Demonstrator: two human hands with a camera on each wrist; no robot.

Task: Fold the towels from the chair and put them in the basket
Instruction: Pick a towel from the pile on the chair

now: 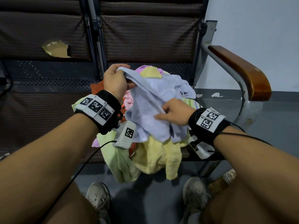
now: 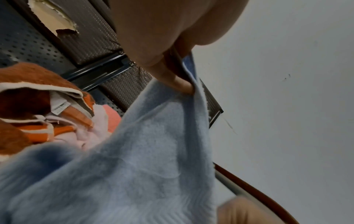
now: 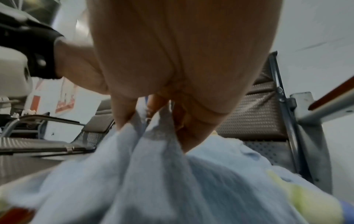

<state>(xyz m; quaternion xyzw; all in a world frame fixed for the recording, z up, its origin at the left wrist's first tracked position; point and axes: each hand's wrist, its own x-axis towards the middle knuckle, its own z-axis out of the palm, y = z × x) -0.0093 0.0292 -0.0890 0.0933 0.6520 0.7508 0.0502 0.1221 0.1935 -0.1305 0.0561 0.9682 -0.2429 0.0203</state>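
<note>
We have the pale blue towel lifted off the top of the heap of towels near the front edge of the chair seat. Our left hand pinches its far corner, fingers curled round the hem; our right hand pinches a nearer edge. It looks light, soft and limp, so it will sag wherever unsupported; we judge two adjacent corners the best hold for stretching it flat. The seat is dark woven padding on perforated metal, with a wooden armrest at its right edge. The backrest padding is torn. Behind stands a pale wall; below, grey floor. No basket shows.
</note>
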